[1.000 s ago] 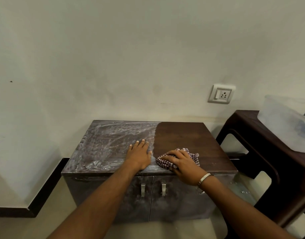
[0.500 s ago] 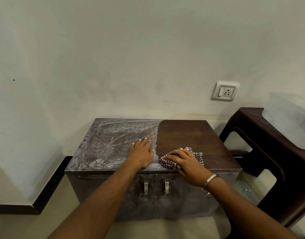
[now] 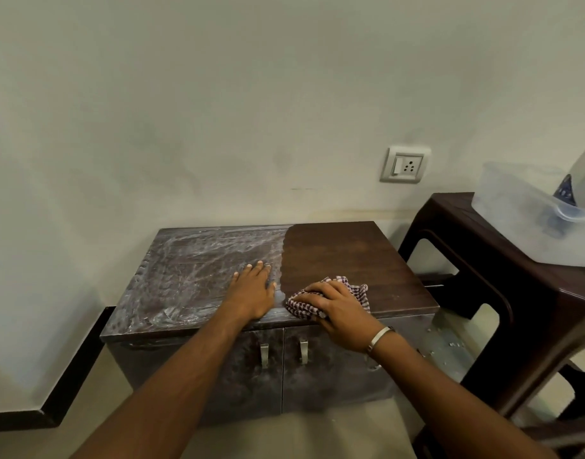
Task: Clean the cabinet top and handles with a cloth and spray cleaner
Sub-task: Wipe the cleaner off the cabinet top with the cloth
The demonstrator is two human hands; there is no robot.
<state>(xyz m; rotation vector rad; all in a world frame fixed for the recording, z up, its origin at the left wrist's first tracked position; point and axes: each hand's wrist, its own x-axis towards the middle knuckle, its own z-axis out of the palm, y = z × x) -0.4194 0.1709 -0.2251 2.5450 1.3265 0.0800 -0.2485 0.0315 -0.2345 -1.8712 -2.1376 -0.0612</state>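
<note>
The checked cloth (image 3: 330, 301) lies bunched on the cabinet top (image 3: 350, 256), close to the front edge and a little right of the middle, at about five o'clock on the surface. The right hand (image 3: 340, 308) covers it, fingers bent over the folds and pressing them down; whether the thumb pinches cloth underneath cannot be told. From that grip, the grey, streaky film of cleaner spreads away toward nine and ten o'clock, over the whole left half of the top, while the right half toward one o'clock already shows clean dark wood. The boundary between them runs front to back, just left of the cloth, so the coming stroke probably has to go leftward across that line.

The left hand (image 3: 253, 293) rests flat on the filmy side, fingers straight and together, just beside the cloth at its nine o'clock, holding nothing. It sits squarely in the path and would likely need to shift.

Below, at six o'clock, two metal handles (image 3: 264, 356) hang on dull, smeared doors, seemingly not yet wiped. At three o'clock a dark stool (image 3: 483, 260) carries a clear plastic tub (image 3: 516, 223), cut off by the frame; no spray bottle can be made out for certain.
</note>
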